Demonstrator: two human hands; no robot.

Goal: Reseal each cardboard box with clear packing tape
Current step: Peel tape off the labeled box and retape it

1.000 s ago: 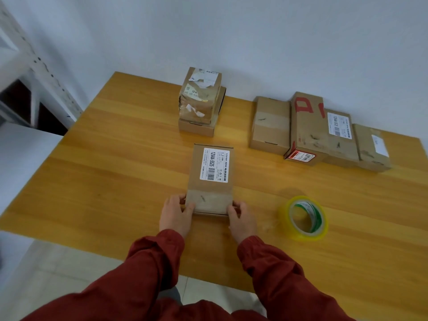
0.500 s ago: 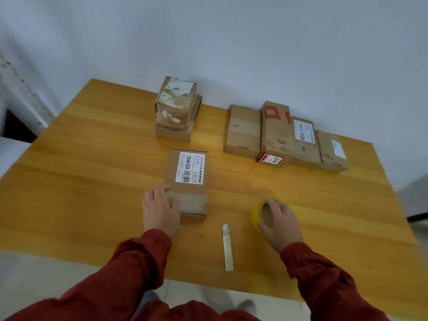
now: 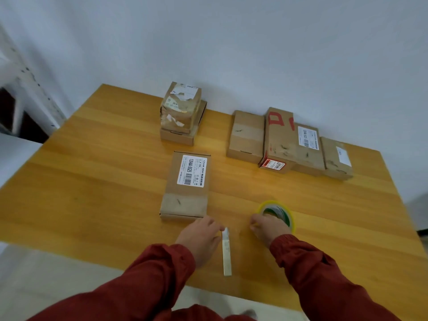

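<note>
The labelled cardboard box (image 3: 187, 188) lay flat at the middle of the wooden table (image 3: 92, 181), with the yellow roll of packing tape (image 3: 289, 216) near it to the right. The right hand (image 3: 269, 230) gripped the roll's near rim with curled fingers. The left hand (image 3: 199, 235) was just off the box's near right corner, fingertips at the top end of a slim pale tool (image 3: 226, 253); whether they pinched it could not be told. Behind stood a stack of two boxes (image 3: 181, 112) and a row of four boxes (image 3: 289, 144).

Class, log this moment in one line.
left hand: at white cutter | right hand: holds tape roll | labelled box: flat on table
</note>
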